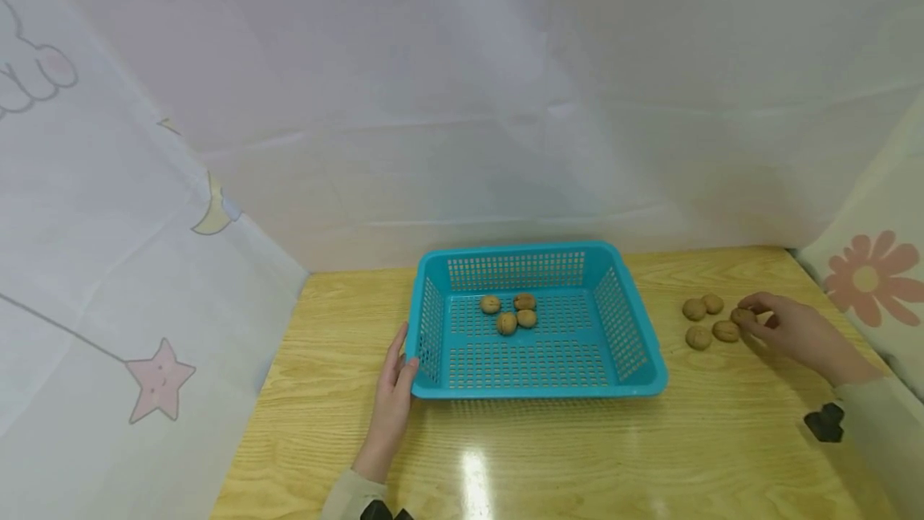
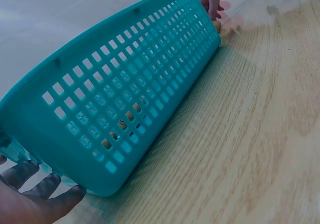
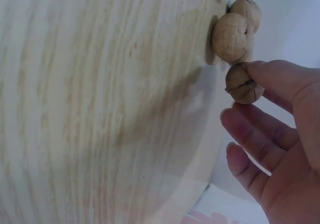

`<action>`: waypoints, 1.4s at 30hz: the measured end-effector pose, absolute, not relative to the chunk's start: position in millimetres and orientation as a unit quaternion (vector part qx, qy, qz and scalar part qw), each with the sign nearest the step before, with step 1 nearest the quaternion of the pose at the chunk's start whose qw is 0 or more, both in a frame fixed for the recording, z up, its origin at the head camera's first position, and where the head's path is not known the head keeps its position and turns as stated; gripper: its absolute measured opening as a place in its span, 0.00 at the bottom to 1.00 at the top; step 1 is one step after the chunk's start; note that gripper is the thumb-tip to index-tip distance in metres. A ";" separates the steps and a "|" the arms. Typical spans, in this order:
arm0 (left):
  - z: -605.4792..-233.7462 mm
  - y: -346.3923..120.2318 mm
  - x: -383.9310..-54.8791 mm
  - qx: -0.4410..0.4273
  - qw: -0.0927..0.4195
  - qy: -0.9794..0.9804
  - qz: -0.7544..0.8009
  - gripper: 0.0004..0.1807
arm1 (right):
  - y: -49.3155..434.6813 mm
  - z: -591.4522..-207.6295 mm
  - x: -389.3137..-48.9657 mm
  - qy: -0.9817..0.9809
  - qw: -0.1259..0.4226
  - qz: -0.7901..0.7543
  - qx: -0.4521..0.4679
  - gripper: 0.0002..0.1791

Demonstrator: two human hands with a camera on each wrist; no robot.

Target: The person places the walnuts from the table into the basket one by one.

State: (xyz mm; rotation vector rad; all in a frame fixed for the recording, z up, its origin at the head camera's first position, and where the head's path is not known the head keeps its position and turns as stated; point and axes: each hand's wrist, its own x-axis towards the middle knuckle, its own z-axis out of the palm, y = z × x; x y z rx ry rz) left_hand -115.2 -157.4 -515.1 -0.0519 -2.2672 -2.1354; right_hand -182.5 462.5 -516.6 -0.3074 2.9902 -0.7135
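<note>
A blue plastic basket (image 1: 537, 392) with lattice walls stands on the wooden table and holds several walnuts (image 1: 507, 323). At its left front corner my left hand (image 1: 391, 400) grips the rim, thumb near the edge and fingers along the outer end wall. In the left wrist view, the fingertips (image 2: 46, 185) lie against the basket's side (image 2: 92, 181). Off to the right of the basket, my right hand (image 1: 801, 337) pinches a walnut (image 3: 244, 84) between thumb and fingers, the other fingers loosely spread. Close to it lies a small group of walnuts (image 1: 699, 337).
The yellowish wooden table (image 1: 549, 456) reaches back to a pale hanging cloth (image 1: 462, 143). Printed cloth walls rise on both sides, with a pink star (image 1: 160, 379) at left and a flower (image 1: 865, 278) at right.
</note>
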 end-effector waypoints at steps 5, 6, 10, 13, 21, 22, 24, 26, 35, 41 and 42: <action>-513.9 -157.2 -115.4 -0.015 0.011 -0.727 -0.687 0.32 | 458.2 -508.1 -178.5 0.967 0.008 -0.230 -0.106 0.21; -514.0 -157.2 -115.4 -0.015 0.010 -0.727 -0.687 0.32 | 456.7 -506.1 -177.4 0.967 0.005 -0.230 -0.109 0.22; -514.4 -157.5 -115.6 -0.015 0.010 -0.726 -0.687 0.31 | 449.9 -500.1 -173.7 0.964 -0.027 -0.227 -0.136 0.24; -514.7 -158.0 -115.7 -0.015 0.012 -0.726 -0.687 0.31 | 444.7 -496.5 -171.6 0.958 -0.058 -0.224 -0.167 0.23; -514.0 -158.0 -114.2 -0.018 0.016 -0.730 -0.683 0.32 | 420.3 -478.5 -168.7 0.943 -0.097 -0.231 -0.219 0.19; -513.7 -157.8 -114.1 -0.019 0.016 -0.731 -0.682 0.32 | 417.3 -476.2 -169.2 0.942 -0.097 -0.233 -0.223 0.19; -514.1 -157.8 -114.5 -0.020 0.016 -0.731 -0.682 0.32 | 411.2 -470.6 -169.1 0.940 -0.098 -0.235 -0.229 0.19; -513.9 -157.6 -114.5 -0.018 0.014 -0.731 -0.683 0.32 | 405.3 -464.6 -168.7 0.939 -0.097 -0.236 -0.230 0.19; -514.1 -158.4 -115.1 -0.010 0.008 -0.726 -0.687 0.31 | 374.9 -437.2 -174.1 0.935 -0.084 -0.246 -0.244 0.20; -514.5 -158.9 -115.3 -0.012 0.009 -0.721 -0.693 0.31 | 348.3 -419.7 -181.0 0.936 -0.057 -0.250 -0.242 0.18; -514.5 -159.0 -115.1 -0.014 0.009 -0.721 -0.693 0.32 | 344.0 -417.4 -182.3 0.935 -0.053 -0.251 -0.247 0.18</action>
